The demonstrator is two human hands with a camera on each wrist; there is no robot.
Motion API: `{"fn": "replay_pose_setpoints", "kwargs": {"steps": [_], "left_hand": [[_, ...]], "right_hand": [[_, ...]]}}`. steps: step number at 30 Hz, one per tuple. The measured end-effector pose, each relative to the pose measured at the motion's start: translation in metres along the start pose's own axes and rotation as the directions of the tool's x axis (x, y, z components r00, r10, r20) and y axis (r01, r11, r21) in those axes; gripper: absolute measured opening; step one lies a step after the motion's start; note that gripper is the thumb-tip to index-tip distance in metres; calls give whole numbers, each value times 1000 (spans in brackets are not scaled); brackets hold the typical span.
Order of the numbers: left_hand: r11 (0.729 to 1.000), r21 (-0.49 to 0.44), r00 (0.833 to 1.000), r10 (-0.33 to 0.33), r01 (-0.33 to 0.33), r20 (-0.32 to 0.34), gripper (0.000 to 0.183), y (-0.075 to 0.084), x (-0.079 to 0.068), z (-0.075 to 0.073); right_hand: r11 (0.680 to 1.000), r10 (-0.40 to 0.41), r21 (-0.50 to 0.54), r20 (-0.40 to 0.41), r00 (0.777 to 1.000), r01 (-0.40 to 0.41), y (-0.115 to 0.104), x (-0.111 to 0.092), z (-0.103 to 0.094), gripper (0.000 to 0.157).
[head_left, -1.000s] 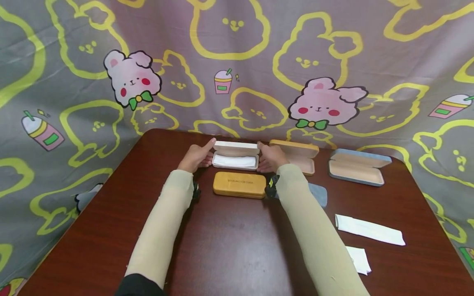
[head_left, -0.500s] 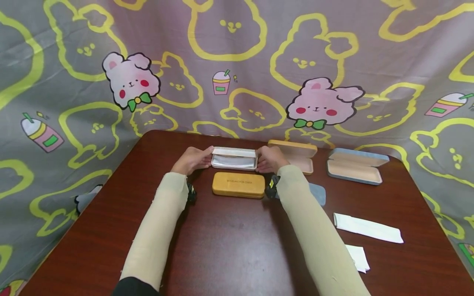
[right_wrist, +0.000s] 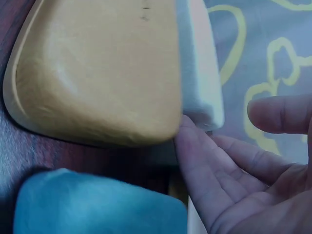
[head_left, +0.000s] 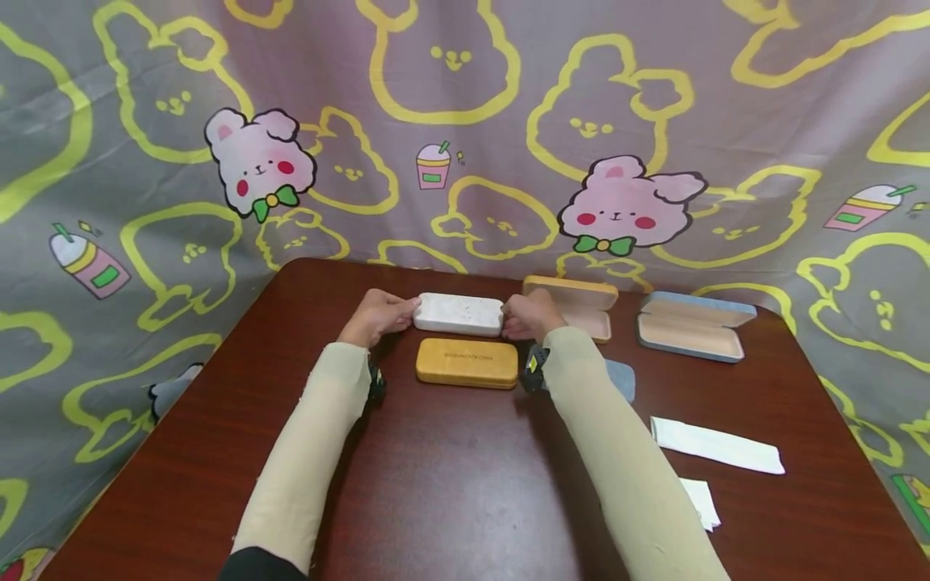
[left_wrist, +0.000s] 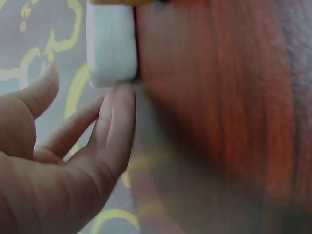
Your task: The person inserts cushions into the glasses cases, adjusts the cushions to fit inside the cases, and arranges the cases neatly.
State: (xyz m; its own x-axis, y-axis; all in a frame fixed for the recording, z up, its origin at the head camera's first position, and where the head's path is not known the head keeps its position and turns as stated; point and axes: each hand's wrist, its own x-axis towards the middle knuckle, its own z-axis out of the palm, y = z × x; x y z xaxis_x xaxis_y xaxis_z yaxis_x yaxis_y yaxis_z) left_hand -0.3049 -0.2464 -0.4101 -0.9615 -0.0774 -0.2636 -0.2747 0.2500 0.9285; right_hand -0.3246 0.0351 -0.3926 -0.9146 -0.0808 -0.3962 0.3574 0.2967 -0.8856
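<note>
Left hand (head_left: pixel 376 315), right hand (head_left: pixel 533 313) | fingers extended, thumbs apart, only touching white oblong leather-look case (head_left: pixel 459 314) | uneven push might have knocked mustard oblong leather-look case (head_left: pixel 467 363)

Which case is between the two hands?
The closed white case, with the left hand at one end, right hand at the other. It's the only white one; the closed yellow case sits nearer the camera.

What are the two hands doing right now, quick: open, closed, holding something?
Left hand: open, touching one end of the white case.
Right hand: open, at the white case's other end.
</note>
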Motion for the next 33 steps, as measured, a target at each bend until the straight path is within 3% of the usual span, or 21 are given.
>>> {"fn": "replay_pose_setpoints", "kwargs": {"steps": [4,6,13,18,28,33], "left_hand": [[994,94,996,65,-59,-59,42,8,-8,5],[991,111,995,84,-78,-56,41,14,-13,8],[976,165,990,142,-144,20,33,29,-30,30],[972,129,977,184,-197,109,28,40,-43,54],[930,210,928,235,-301,289,24,51,-73,102],[911,204,888,267,-360,373,22,52,-88,124]], "right_hand": [[1000,-26,-8,16,1000,26,-3,-7,-8,33],[999,-34,-16,24,999,35,-6,-11,-12,34],[995,-87,-50,70,994,90,-10,-31,-31,30],[985,-115,-114,107,988,128,-6,-50,-48,28],[946,-240,-190,138,961,264,25,-88,-82,27],[924,-285,-226,132,949,309,41,-108,-99,29]]}}
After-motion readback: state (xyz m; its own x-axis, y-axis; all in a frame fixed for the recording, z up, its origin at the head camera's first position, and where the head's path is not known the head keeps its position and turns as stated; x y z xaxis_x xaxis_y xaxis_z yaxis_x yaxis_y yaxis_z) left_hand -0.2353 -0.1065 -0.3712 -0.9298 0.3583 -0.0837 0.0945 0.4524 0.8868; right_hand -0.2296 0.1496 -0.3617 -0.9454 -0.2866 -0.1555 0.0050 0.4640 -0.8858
